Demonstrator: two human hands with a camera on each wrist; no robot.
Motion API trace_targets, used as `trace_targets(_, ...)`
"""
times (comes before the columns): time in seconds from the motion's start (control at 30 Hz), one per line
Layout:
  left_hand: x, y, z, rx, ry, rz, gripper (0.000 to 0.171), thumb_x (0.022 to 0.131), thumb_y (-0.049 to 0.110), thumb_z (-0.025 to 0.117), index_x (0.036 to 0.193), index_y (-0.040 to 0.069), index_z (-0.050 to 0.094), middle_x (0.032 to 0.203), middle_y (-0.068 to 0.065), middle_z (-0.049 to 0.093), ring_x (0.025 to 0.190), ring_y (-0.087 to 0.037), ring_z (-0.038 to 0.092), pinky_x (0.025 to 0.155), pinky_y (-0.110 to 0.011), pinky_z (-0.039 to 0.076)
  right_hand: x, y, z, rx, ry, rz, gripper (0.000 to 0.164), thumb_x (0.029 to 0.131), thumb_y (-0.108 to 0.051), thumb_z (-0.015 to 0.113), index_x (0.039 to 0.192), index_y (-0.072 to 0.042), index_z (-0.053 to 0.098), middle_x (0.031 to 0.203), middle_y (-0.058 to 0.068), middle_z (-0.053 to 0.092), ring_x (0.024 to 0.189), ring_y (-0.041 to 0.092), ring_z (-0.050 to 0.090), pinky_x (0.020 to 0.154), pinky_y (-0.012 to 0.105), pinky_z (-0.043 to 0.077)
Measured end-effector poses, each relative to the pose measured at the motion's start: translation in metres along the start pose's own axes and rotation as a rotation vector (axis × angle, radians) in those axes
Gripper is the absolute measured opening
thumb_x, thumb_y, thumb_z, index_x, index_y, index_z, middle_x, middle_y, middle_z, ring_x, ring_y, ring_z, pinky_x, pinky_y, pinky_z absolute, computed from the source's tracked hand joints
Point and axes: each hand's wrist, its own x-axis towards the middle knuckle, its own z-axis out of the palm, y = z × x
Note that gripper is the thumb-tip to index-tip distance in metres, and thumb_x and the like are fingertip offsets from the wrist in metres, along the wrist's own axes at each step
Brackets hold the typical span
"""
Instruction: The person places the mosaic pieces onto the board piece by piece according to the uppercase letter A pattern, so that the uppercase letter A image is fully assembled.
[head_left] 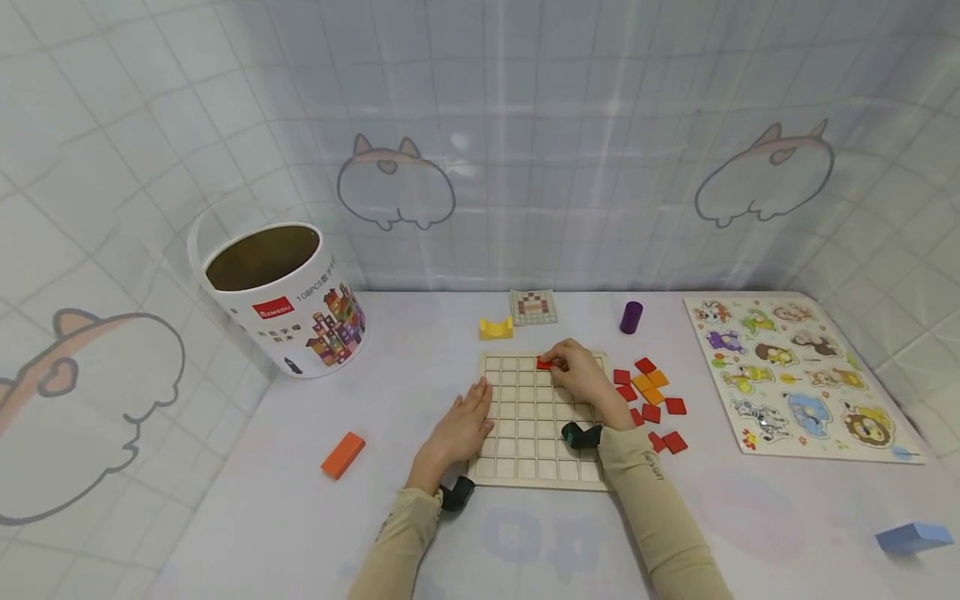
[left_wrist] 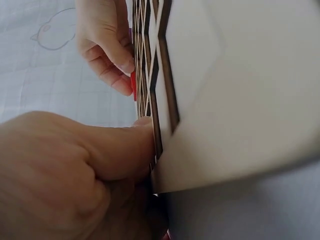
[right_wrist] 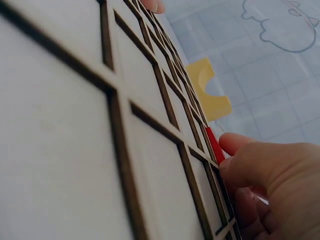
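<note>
A light wooden grid board (head_left: 528,427) with square recesses lies on the table between both hands. My right hand (head_left: 581,371) pinches a red square tile (head_left: 544,363) at the far row of the grid, right of its middle. In the right wrist view the thumb and a fingertip are at the red tile (right_wrist: 215,145), which stands slightly above the grid lines. My left hand (head_left: 461,425) rests along the board's left edge, fingers extended, with the thumb over the frame in the left wrist view. Loose red tiles (head_left: 676,406) and orange tiles (head_left: 654,397) lie right of the board.
Behind the board are a small pattern card (head_left: 534,307) and a yellow arch block (head_left: 496,328). A purple cylinder (head_left: 631,317) stands farther right, near an animal puzzle board (head_left: 810,379). A white bucket (head_left: 285,300), an orange block (head_left: 343,455) and a blue block (head_left: 913,537) are farther out.
</note>
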Motion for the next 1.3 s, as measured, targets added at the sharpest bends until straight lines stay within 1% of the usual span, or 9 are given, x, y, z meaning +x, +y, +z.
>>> trace_targets(0.2, 0.002, 0.001, 0.0, 0.004, -0.003, -0.011, 0.059, 0.103, 0.019, 0.043, 0.152, -0.006, 0.02, 0.162, -0.02, 0.013, 0.15, -0.034, 0.016, 0.121, -0.052, 0.019, -0.001, 0.002, 0.002, 0.001, 0.006, -0.016, 0.021, 0.092, -0.002, 0.058, 0.106, -0.003, 0.072, 0.117, 0.018, 0.057, 0.094, 0.029, 0.063, 0.083, 0.042, 0.053)
trace_targets(0.47, 0.002, 0.003, 0.0, -0.02, -0.003, -0.002, 0.06, 0.103, 0.019, 0.043, 0.151, -0.007, 0.02, 0.161, -0.021, 0.013, 0.15, -0.035, 0.016, 0.121, -0.053, 0.018, -0.008, 0.003, 0.003, 0.02, 0.008, -0.017, 0.025, 0.094, -0.002, 0.058, 0.114, -0.005, 0.072, 0.12, 0.017, 0.056, 0.099, 0.028, 0.06, 0.085, 0.041, 0.05)
trace_targets(0.67, 0.001, 0.0, 0.0, -0.007, -0.005, -0.01, 0.06, 0.103, 0.019, 0.043, 0.152, -0.006, 0.019, 0.162, -0.019, 0.012, 0.15, -0.034, 0.015, 0.121, -0.052, 0.018, -0.011, -0.001, 0.004, -0.003, -0.025, -0.042, 0.029, 0.096, -0.006, 0.055, 0.122, -0.002, 0.067, 0.127, 0.018, 0.058, 0.115, 0.033, 0.056, 0.094, 0.047, 0.048)
trace_targets(0.77, 0.001, -0.001, 0.0, -0.026, 0.008, -0.003, 0.06, 0.103, 0.018, 0.044, 0.151, -0.007, 0.02, 0.161, -0.021, 0.013, 0.15, -0.035, 0.016, 0.12, -0.053, 0.018, -0.011, -0.003, 0.003, 0.001, -0.031, -0.043, 0.03, 0.096, -0.007, 0.055, 0.123, -0.002, 0.066, 0.129, 0.019, 0.058, 0.119, 0.035, 0.056, 0.098, 0.049, 0.048)
trace_targets(0.87, 0.0, -0.002, 0.0, -0.032, 0.009, 0.004, 0.06, 0.102, 0.018, 0.044, 0.151, -0.008, 0.02, 0.161, -0.022, 0.013, 0.15, -0.036, 0.016, 0.12, -0.054, 0.018, -0.014, -0.004, -0.001, 0.047, -0.028, 0.005, 0.03, 0.097, -0.009, 0.055, 0.124, -0.003, 0.066, 0.13, 0.018, 0.06, 0.116, 0.035, 0.058, 0.098, 0.049, 0.049)
trace_targets(0.97, 0.0, -0.003, 0.002, -0.033, 0.006, 0.004, 0.06, 0.103, 0.018, 0.043, 0.151, -0.007, 0.019, 0.161, -0.021, 0.012, 0.15, -0.036, 0.016, 0.12, -0.054, 0.018, -0.018, -0.003, -0.011, 0.122, 0.004, 0.073, 0.03, 0.099, -0.011, 0.054, 0.127, -0.006, 0.064, 0.127, 0.018, 0.062, 0.112, 0.035, 0.061, 0.096, 0.05, 0.05)
trace_targets(1.07, 0.001, -0.004, 0.003, -0.033, 0.006, 0.002, 0.059, 0.103, 0.019, 0.042, 0.152, -0.007, 0.019, 0.162, -0.021, 0.012, 0.15, -0.035, 0.015, 0.12, -0.053, 0.018, -0.023, 0.001, -0.024, 0.172, 0.06, 0.129, 0.031, 0.1, -0.014, 0.053, 0.129, -0.008, 0.062, 0.123, 0.02, 0.064, 0.11, 0.037, 0.062, 0.095, 0.051, 0.051)
trace_targets(1.2, 0.001, -0.005, 0.003, -0.036, 0.006, -0.003, 0.06, 0.103, 0.019, 0.042, 0.152, -0.006, 0.018, 0.162, -0.02, 0.011, 0.15, -0.035, 0.014, 0.121, -0.053, 0.017, -0.03, 0.012, -0.043, 0.202, 0.138, 0.185, 0.032, 0.1, -0.018, 0.053, 0.129, -0.009, 0.062, 0.125, 0.019, 0.064, 0.113, 0.036, 0.06, 0.096, 0.049, 0.05)
trace_targets(1.3, 0.001, -0.004, 0.003, -0.037, 0.007, -0.002, 0.06, 0.103, 0.019, 0.043, 0.152, -0.006, 0.018, 0.162, -0.02, 0.012, 0.15, -0.035, 0.015, 0.121, -0.053, 0.017, -0.035, 0.02, -0.056, 0.211, 0.204, 0.214, 0.032, 0.1, -0.017, 0.053, 0.128, -0.008, 0.062, 0.126, 0.018, 0.064, 0.113, 0.03, 0.059, 0.096, 0.041, 0.05)
